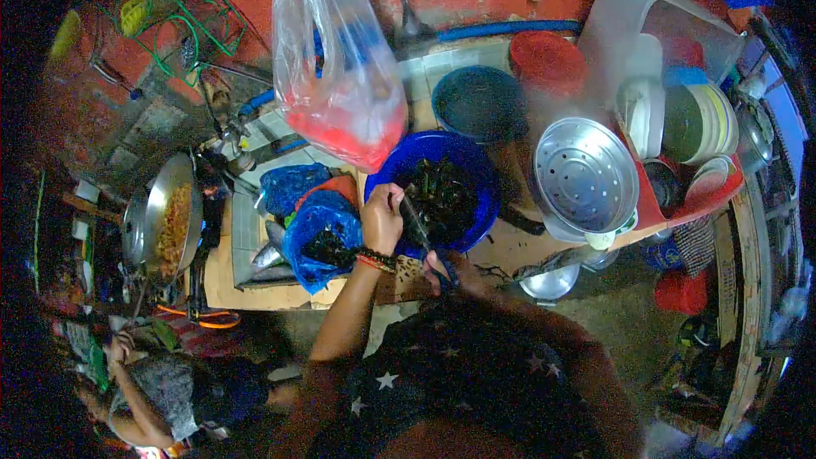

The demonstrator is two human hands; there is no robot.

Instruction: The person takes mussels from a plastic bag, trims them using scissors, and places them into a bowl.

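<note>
And here we are: 2 hands over the round, deep-blue plastic basin [483,172]. The right hand [438,272] is clamped on the lower end of a long, narrow, grey knife-like tool [416,223]; the left hand [382,219] has its fingertips together by the upper end (on what, I can't tell). It looks light and stiff, best held low. Those dark, glossy pieces [438,191] inside the basin could be slippery.

Dark top [425,382] with pale stars, black-and-red bracelets [376,260]
</note>
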